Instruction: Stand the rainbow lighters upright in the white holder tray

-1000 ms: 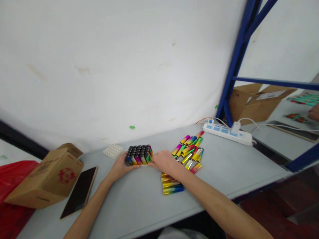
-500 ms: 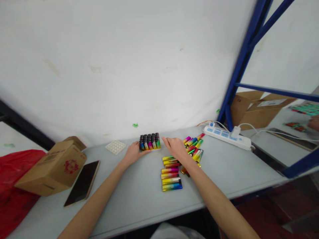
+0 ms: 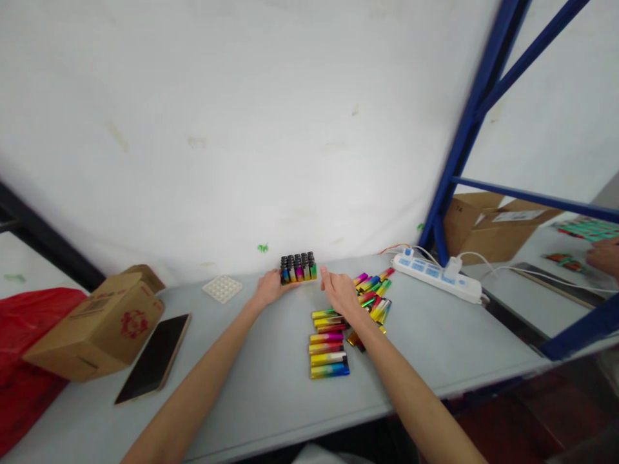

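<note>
No text legible with certainty. Cardboard box (image 3: 91, 335), lower left of frame: red emblem (image 3: 134, 324) on one face, dark block of print (image 3: 97, 304) on another; wording too small to read. Carton (image 3: 498, 238), right of frame: white label (image 3: 518, 216) with unreadable lines; small dark marking (image 3: 459, 208) at its left, characters uncertain. Power strip (image 3: 471, 290), right of centre: blue labels (image 3: 420, 267) by the sockets, contents unresolved. Wall (image 3: 242, 129), centre: green mark (image 3: 262, 247), indecipherable.
</note>
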`<state>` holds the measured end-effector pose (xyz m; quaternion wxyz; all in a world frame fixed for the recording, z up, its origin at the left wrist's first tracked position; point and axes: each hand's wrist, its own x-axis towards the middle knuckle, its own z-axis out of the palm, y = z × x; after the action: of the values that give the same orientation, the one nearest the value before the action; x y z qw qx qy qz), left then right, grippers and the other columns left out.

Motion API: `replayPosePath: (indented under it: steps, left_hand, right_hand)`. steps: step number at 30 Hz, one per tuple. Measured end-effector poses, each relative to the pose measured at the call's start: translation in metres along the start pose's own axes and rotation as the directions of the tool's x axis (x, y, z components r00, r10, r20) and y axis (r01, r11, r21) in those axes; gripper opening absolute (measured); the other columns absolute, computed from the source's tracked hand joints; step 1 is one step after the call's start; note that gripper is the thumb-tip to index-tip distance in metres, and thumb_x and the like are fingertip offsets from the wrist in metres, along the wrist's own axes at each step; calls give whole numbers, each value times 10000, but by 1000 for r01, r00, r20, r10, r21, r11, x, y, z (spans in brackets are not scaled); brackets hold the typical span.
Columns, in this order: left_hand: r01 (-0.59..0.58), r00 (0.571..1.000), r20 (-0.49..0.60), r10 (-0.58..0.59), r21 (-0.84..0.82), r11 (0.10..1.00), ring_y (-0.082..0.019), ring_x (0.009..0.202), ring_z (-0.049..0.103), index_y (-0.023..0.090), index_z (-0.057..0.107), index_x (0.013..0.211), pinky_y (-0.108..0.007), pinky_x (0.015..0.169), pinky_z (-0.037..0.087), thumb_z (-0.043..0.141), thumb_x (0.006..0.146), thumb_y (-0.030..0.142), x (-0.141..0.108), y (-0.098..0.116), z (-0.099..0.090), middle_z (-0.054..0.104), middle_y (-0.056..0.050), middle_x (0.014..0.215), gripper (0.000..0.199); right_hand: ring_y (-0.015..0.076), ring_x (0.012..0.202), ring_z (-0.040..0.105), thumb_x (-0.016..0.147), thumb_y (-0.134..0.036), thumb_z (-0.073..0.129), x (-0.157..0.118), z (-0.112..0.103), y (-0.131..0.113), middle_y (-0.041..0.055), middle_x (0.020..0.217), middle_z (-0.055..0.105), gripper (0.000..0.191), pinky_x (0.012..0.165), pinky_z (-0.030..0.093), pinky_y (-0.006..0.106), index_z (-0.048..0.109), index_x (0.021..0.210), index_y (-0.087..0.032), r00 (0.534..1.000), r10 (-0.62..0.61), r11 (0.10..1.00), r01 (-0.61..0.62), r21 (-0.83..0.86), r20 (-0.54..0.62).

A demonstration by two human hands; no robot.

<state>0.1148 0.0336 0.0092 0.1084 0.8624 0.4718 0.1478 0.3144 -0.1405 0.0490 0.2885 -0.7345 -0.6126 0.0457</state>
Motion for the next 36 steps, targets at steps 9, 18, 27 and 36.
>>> replayPosePath:
  steps: [9, 18, 27, 36]
  left_hand:
    - [-31, 988, -143, 53, 151, 988, -374, 1177, 687, 103, 511, 1553, -460, 1049, 538, 652, 914, 709, -40, -27, -18, 714, -203, 1258, 892]
    - [84, 988, -147, -48, 249, 965, -444, 1498, 489, 178, 601, 1468, -630, 1220, 423, 454, 1004, 688, -156, -71, -35, 595, -220, 1520, 705]
    - [-210, 978, -27, 209, -60, 976, -276, 1422, 628, 250, 648, 951, -414, 1201, 545, 533, 1056, 515, -219, 4, -30, 623, -92, 1555, 307]
    - [-393, 913, 44, 406, -178, 902, -338, 1589, 433, 305, 479, 1589, -506, 1303, 423, 648, 863, 228, -135, -9, -39, 323, -83, 1779, 750]
  right_hand:
    - [260, 872, 762, 1189, -466, 236, 4, -9, 15, 102, 866, 812, 654, 784, 452, 320, 789, 948, -213, 997, 34, 998, -30, 54, -75]
    - [226, 746, 679, 1181, -502, 318, 2, -25, 13, 17, 721, 690, 491, 710, 374, 290, 696, 1023, -230, 989, -36, 991, 54, 123, -142]
    - [229, 967, 672, 1039, -359, 709, -5, -28, 30, 70, 1022, 737, 178, 889, 453, 316, 790, 1031, -200, 897, -328, 941, 338, 20, 296]
    - [279, 1105, 658, 976, -255, 771, -11, -15, 30, 99, 1126, 753, 81, 1017, 462, 372, 792, 1038, -206, 836, -303, 934, 356, -32, 457]
